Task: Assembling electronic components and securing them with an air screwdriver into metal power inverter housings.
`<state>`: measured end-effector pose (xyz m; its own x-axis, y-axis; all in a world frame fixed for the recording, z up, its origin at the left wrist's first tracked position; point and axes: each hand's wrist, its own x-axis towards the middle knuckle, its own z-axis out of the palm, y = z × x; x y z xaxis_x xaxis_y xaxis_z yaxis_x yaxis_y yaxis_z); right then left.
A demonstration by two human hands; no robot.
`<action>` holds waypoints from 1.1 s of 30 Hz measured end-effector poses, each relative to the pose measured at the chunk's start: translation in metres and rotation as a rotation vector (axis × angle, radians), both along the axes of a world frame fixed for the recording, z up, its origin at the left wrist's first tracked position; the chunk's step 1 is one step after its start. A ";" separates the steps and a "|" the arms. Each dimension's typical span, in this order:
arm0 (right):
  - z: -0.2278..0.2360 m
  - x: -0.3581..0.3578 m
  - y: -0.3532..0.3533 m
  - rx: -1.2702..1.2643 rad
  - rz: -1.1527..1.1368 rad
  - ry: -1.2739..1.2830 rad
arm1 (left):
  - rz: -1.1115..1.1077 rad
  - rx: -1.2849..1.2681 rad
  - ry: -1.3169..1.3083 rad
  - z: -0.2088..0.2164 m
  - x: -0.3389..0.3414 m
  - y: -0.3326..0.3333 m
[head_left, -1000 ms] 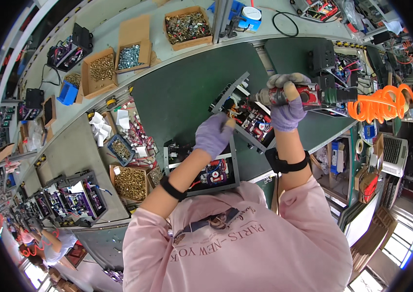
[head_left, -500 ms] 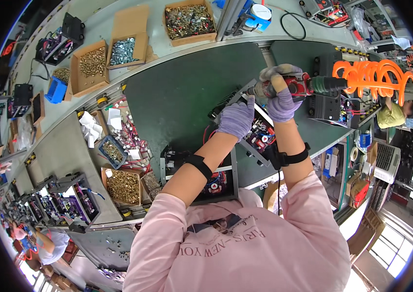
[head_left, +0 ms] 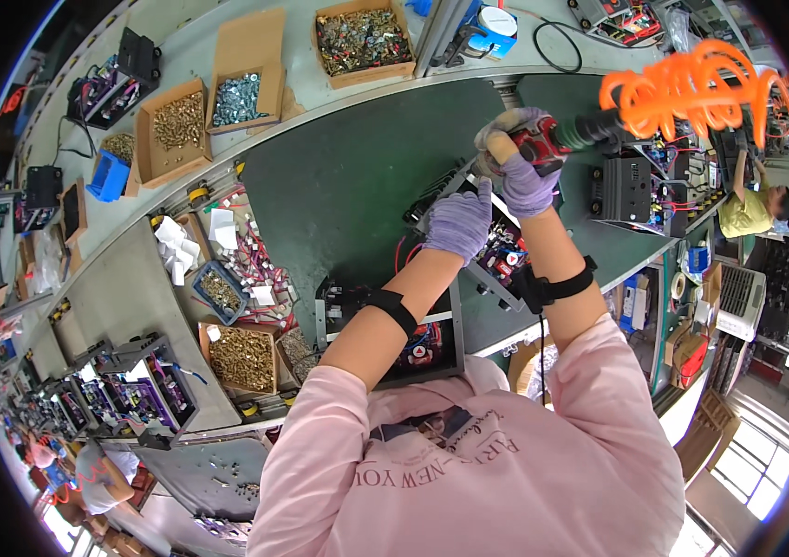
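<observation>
My right hand [head_left: 526, 176], in a purple glove with pale fingertips, is wrapped around a red-and-black air screwdriver [head_left: 543, 141]. Its dark rear end joins an orange coiled hose [head_left: 682, 88]. The driver's front end points left and down at the upper edge of an open metal-framed electronic unit [head_left: 506, 258], its tip hidden by my fingers. On that unit's left side lies my left hand [head_left: 456, 223], likewise gloved, its fingers bent over the frame and one finger reaching toward the driver's tip. A second open unit [head_left: 431, 345] stands partly under my left forearm.
A green mat [head_left: 339, 176] covers the bench. Boxes of brass fittings [head_left: 241, 357], silver screws [head_left: 236, 99] and mixed hardware [head_left: 364, 42] stand left and beyond. Further black-cased units [head_left: 625, 188] sit to the right. Another person in yellow [head_left: 755, 209] is at the far right.
The driver and my right hand have shifted slightly left and tilted, the rear end now higher. The orange hose has swung up and left. My left hand stays on the unit.
</observation>
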<state>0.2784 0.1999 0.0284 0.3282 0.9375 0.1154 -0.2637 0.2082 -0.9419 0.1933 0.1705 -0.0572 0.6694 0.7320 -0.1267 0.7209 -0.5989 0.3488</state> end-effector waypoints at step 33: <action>-0.205 0.101 -0.230 -0.865 -0.916 0.131 | 0.632 -0.042 0.255 0.039 -0.230 -0.123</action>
<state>0.3791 -0.0305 -0.1764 0.8574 0.1145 -0.5017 -0.4502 -0.3057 -0.8390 -0.0368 0.0475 -0.0183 0.0604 0.9636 -0.2605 0.9904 -0.0254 0.1358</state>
